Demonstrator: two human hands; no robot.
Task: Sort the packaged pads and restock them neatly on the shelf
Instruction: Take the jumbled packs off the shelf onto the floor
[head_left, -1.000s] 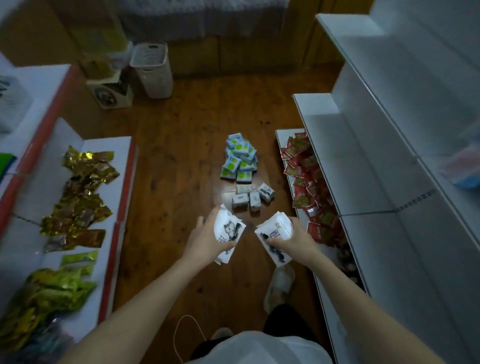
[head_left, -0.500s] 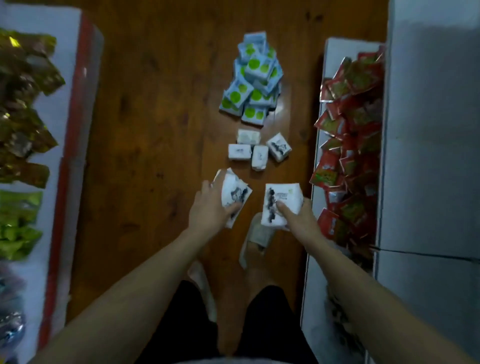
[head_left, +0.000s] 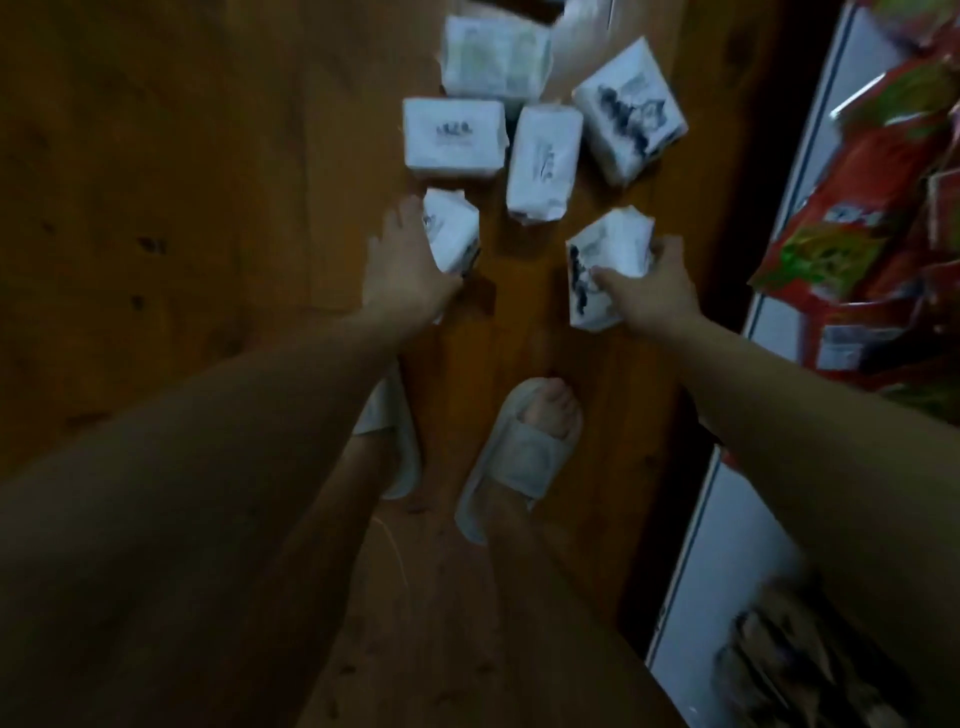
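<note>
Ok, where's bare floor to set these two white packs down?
Free: wooden floor left of the left hand, and the strip between both hands, below the middle pack. Crowded: four loose packs ahead, red packets on the shelf beside the right hand, slippers below.

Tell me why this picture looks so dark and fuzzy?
Head view: the light is dim, so the wooden floor looks nearly black; motion blur smears the red packets at the right edge and softens the print on the white packs; the wide lens makes the forearms look huge near the bottom.
</note>
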